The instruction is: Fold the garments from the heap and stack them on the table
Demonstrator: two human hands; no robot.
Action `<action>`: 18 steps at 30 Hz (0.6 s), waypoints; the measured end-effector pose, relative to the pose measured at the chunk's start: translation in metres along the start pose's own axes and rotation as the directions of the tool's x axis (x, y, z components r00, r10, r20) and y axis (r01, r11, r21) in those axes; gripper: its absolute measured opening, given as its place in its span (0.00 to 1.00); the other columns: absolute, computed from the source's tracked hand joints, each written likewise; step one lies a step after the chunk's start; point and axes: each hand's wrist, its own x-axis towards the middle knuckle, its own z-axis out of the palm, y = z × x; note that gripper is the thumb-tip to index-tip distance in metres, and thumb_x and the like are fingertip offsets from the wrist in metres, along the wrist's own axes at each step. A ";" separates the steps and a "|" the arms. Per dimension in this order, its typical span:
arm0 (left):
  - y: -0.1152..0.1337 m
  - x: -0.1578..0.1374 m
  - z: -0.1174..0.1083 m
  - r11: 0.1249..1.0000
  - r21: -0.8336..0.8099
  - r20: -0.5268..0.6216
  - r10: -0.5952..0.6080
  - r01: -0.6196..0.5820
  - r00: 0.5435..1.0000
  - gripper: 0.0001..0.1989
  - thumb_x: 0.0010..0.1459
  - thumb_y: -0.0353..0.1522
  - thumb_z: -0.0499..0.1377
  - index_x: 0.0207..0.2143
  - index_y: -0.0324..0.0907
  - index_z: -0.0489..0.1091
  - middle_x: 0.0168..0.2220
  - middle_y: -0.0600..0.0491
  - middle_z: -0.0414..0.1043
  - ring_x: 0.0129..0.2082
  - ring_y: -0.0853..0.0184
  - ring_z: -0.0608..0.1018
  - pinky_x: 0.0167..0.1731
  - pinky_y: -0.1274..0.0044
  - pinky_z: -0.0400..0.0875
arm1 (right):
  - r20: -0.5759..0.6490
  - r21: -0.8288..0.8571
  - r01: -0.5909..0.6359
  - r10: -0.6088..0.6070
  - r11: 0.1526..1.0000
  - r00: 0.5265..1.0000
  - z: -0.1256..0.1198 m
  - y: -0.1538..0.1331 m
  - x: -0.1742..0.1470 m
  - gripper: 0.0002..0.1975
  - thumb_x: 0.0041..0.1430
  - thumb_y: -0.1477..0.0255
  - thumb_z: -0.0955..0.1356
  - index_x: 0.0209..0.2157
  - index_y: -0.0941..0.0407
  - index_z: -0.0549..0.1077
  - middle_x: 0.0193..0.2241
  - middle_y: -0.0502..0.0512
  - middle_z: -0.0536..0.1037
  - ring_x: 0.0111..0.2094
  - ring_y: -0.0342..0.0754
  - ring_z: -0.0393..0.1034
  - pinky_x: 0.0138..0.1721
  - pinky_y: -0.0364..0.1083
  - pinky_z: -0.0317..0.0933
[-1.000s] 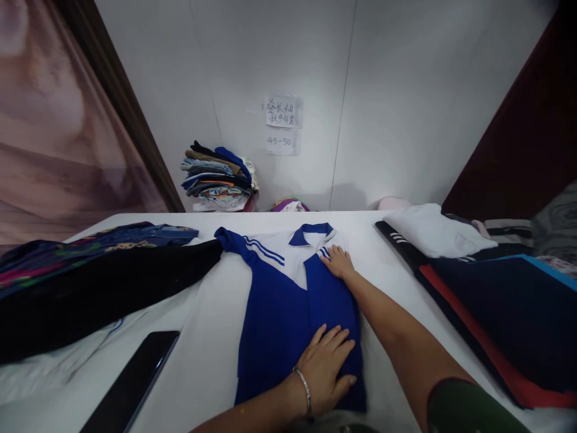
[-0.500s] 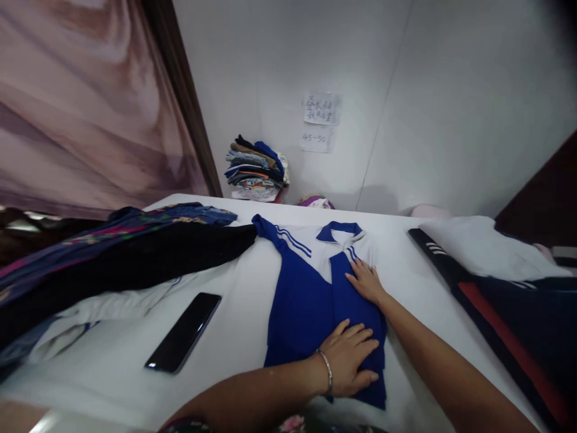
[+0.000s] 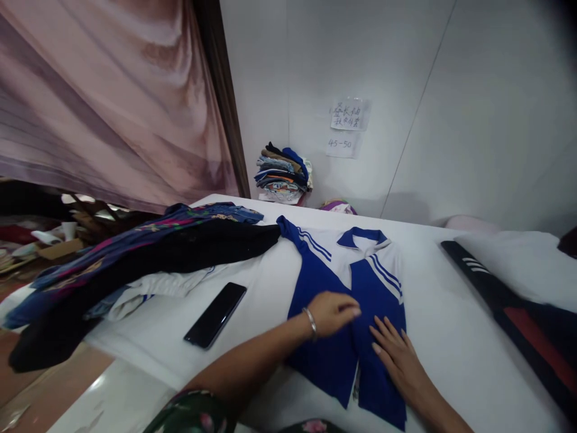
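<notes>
A blue and white jacket (image 3: 324,288) lies spread on the white table (image 3: 428,337), with a blue collar and blue stripes on its shoulders. Its two front halves meet near the middle at the top and part at the hem. My right hand (image 3: 399,352) rests flat on the right front half, fingers spread. Over the left front half is my left hand (image 3: 333,314), with a silver bracelet at the wrist. Its fingers are loosely bent and partly hidden, with nothing visible in them; whether they touch the cloth is unclear.
A black phone (image 3: 216,316) lies left of the jacket. Farther left are heaped clothes, including a black garment (image 3: 180,258). Dark clothing with a red panel (image 3: 538,343) and a white garment (image 3: 518,258) lie right. Folded clothes (image 3: 282,174) are stacked beyond the table's far edge.
My left hand has come up from the lower right front to the middle of the jacket. My right hand has slid down from the shoulder. The view has shifted left, and the front halves now part at the hem.
</notes>
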 end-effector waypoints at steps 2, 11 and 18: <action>-0.017 0.019 -0.042 0.960 -0.157 -0.200 -0.260 0.231 0.945 0.10 0.54 0.41 0.60 0.34 0.47 0.77 0.35 0.54 0.79 0.40 0.63 0.78 0.42 0.73 0.70 | -0.050 -0.002 0.030 -0.030 1.000 0.998 0.003 -0.004 -0.007 0.23 0.65 0.57 0.58 0.60 0.44 0.64 0.63 0.48 0.59 0.66 0.60 0.45 0.64 0.69 0.37; -0.114 0.083 -0.148 0.686 -0.519 -0.391 -0.721 0.510 0.572 0.17 0.62 0.37 0.57 0.50 0.39 0.67 0.49 0.47 0.70 0.44 0.63 0.75 0.42 0.66 0.73 | -0.067 -0.109 0.438 -0.447 0.892 0.892 0.018 -0.019 -0.017 0.33 0.62 0.63 0.65 0.65 0.45 0.50 0.62 0.54 0.60 0.61 0.59 0.59 0.59 0.61 0.57; -0.149 0.134 -0.152 0.621 -0.740 -0.408 -0.721 0.260 0.561 0.18 0.62 0.38 0.57 0.52 0.40 0.66 0.51 0.47 0.68 0.46 0.61 0.74 0.44 0.64 0.73 | -0.071 -0.150 0.483 -0.496 0.863 0.865 0.015 -0.018 -0.013 0.38 0.61 0.65 0.65 0.67 0.45 0.43 0.62 0.54 0.61 0.59 0.60 0.62 0.56 0.61 0.63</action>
